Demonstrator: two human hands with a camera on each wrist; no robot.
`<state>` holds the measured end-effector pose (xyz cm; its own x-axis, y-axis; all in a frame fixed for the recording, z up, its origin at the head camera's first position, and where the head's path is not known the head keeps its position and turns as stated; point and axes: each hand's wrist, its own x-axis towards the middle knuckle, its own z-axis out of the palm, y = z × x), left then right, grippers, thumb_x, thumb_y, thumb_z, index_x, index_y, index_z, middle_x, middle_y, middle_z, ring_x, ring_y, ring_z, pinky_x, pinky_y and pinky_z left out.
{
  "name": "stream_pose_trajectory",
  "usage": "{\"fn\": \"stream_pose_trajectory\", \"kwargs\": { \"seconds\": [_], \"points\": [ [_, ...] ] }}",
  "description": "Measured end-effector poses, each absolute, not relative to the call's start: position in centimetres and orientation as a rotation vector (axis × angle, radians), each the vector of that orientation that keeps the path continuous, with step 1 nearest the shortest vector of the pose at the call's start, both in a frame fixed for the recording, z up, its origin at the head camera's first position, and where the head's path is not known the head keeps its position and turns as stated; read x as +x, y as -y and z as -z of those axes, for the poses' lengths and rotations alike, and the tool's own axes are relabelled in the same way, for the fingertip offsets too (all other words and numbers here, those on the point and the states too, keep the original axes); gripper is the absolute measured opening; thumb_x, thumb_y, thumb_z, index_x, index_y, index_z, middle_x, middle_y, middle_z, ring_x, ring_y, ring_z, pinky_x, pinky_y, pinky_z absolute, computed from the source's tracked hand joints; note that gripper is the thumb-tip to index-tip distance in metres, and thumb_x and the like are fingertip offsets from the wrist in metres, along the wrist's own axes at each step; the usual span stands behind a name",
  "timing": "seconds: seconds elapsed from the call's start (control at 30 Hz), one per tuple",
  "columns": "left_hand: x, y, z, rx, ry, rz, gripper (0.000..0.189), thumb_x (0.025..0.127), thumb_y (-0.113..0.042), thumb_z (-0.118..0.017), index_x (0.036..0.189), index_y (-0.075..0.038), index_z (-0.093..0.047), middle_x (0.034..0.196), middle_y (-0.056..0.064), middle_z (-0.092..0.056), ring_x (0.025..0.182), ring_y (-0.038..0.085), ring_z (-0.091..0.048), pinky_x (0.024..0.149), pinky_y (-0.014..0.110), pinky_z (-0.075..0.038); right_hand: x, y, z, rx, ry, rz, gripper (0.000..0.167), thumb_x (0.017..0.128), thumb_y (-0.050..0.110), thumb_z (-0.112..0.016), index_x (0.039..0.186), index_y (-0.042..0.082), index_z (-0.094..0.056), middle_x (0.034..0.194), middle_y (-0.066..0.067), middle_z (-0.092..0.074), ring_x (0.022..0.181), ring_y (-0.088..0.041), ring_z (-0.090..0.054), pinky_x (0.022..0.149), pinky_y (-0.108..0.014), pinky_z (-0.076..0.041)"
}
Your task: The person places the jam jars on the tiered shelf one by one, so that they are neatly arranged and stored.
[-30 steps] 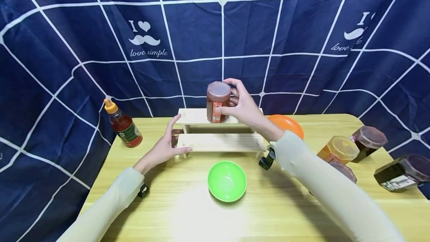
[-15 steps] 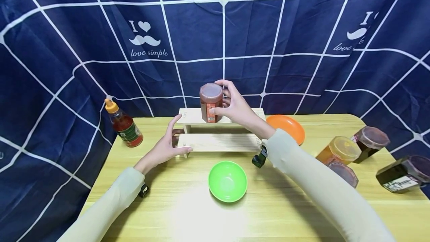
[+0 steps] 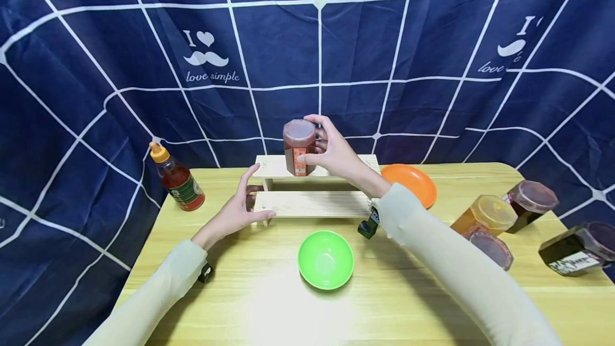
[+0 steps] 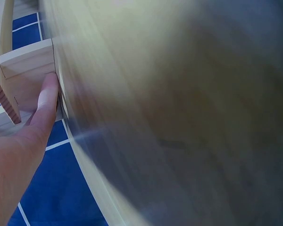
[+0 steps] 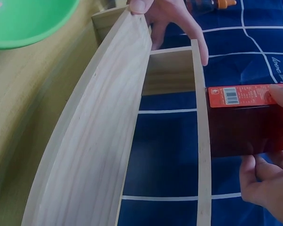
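Note:
My right hand grips a hexagonal jar with dark red contents, a dusky lid and an orange-red label. The jar stands upright at the upper board of a two-step wooden rack, its base right at the board in the right wrist view. My left hand holds the rack's left end. Its thumb lies on the lower board, and another finger reaches up to the upper board's end. In the left wrist view a finger presses along the end panel.
A green bowl sits in front of the rack. An orange plate lies to its right. Several more jars, including a yellow one and a dark one, stand at the right. At the left is a red sauce bottle.
The right hand has moved left with the jar along the upper board, slowing over the last half second. The left hand stays at the rack's end.

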<state>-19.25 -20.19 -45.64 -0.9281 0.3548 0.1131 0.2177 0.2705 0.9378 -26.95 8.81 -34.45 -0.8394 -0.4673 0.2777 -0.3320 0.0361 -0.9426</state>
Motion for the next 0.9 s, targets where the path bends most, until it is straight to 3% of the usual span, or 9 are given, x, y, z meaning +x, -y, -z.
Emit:
{"fn": "stream_pose_trajectory", "kwargs": {
  "seconds": [0.23,0.57,0.9],
  "points": [
    [-19.3,20.2,45.7,0.550,-2.409,-1.746,0.120,0.092,-0.008,-0.090,0.174,-0.039,-0.008,0.154,0.035,-0.048,0.134,0.046,-0.058,0.097,0.053,-0.052,-26.6,-8.8,34.3,-0.839,-2.188,1.896,0.097,0.090,-0.013,-0.079,0.166,0.009,-0.025,0.155,-0.022,-0.047,0.139,-0.035,-0.054,0.114,-0.053,-0.043],
    [-19.4,20.1,45.9,0.557,-2.415,-1.745,0.121,0.092,-0.008,-0.090,0.174,-0.038,-0.008,0.154,0.035,-0.048,0.135,0.046,-0.058,0.098,0.054,-0.053,-25.5,-9.9,33.7,-0.769,-2.362,1.805,0.103,0.091,0.009,-0.086,0.170,0.015,-0.020,0.167,-0.020,-0.035,0.154,-0.037,-0.039,0.122,-0.064,-0.029],
    [-19.5,20.1,46.0,0.557,-2.412,-1.746,0.122,0.091,-0.008,-0.091,0.173,-0.041,-0.008,0.154,0.033,-0.049,0.135,0.045,-0.058,0.096,0.051,-0.053,-23.4,-12.4,32.3,-0.620,-2.459,1.863,0.094,0.094,0.015,-0.085,0.167,0.015,-0.026,0.170,-0.021,-0.032,0.156,-0.031,-0.039,0.123,-0.054,-0.033]
  ]
}}
